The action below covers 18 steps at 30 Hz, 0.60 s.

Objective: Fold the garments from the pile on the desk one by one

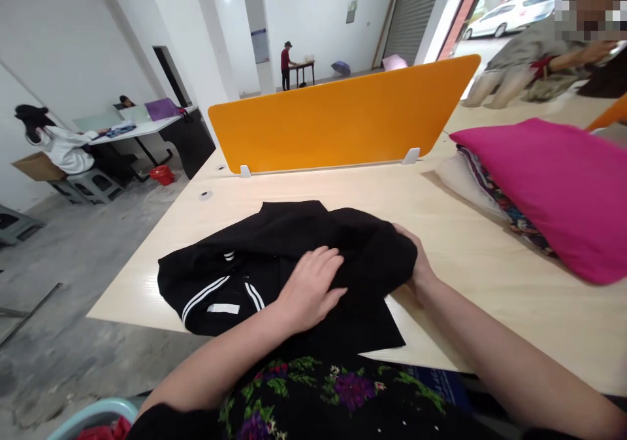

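A black shirt (289, 231) lies rumpled on the pale wooden table (206, 211) in front of me. At its left end, white double stripes run along the collar (210, 293), and a white label (224, 309) shows inside the neck. My left hand (313, 286) rests on the middle of the cloth, palm down with its fingers stretched out. At the right end of the shirt, my right hand (415, 257) grips the folded edge; most of its fingers are hidden behind the fabric.
An orange divider (337, 120) crosses the table behind the shirt. To the right is a pile of cloth topped by a pink cushion-like piece (553, 192). A light-blue basin (98, 414) is at lower left. Other people sit or stand farther off.
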Tool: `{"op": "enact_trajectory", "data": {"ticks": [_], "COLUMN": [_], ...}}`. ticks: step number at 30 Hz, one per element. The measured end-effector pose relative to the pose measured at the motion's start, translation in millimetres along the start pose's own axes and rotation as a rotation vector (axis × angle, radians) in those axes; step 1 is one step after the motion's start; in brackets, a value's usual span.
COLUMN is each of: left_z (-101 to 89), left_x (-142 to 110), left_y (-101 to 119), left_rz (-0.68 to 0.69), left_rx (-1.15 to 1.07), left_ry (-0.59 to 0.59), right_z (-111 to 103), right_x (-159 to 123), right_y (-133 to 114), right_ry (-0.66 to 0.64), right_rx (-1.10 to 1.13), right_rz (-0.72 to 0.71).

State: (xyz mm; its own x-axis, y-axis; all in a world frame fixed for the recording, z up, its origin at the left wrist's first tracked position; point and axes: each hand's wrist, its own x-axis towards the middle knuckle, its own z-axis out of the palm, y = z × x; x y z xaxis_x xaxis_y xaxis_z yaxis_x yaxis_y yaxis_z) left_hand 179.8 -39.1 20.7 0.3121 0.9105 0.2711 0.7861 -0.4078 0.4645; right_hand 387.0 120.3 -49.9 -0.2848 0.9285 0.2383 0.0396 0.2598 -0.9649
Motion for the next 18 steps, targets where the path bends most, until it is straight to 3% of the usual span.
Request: {"op": "enact_trajectory", "data": {"ticks": [3, 6, 9, 12, 14, 16, 18], "left_z": [-11.0, -19.1, -23.5, -27.3, -30.1, -35.4, -46.4], "left_x": [-54, -94, -112, -116, -116, -117, -116], "left_y": [-23, -43, -55, -60, -65, -76, -95], "left_rz": [-0.182, -0.333, -0.317, -0.248, -0.224, -0.217, -0.227], "left_rx": [0.278, 0.354, 0.397, 0.442, 0.468, 0.483, 0.511], "left_ry": [-0.093, -0.169, -0.200, -0.213, -0.220, -0.235, -0.251], "right_z": [-14, -16, 2, 40, 66, 80, 75], "right_x": [12, 16, 9, -2, -4, 5, 24], "right_y": [-1, -1, -6, -21, -39, -61, -84], "right_ry": [0.145, 0.066, -0.184, -0.551, -0.677, -0.616, -0.418], "right_rx": [0.122, 0.043, -0.139, -0.394, -0.596, -0.762, -0.863], "right_rz": [0.075, 0.093, -0.136, -0.394, -0.509, -0.609, -0.686]}}
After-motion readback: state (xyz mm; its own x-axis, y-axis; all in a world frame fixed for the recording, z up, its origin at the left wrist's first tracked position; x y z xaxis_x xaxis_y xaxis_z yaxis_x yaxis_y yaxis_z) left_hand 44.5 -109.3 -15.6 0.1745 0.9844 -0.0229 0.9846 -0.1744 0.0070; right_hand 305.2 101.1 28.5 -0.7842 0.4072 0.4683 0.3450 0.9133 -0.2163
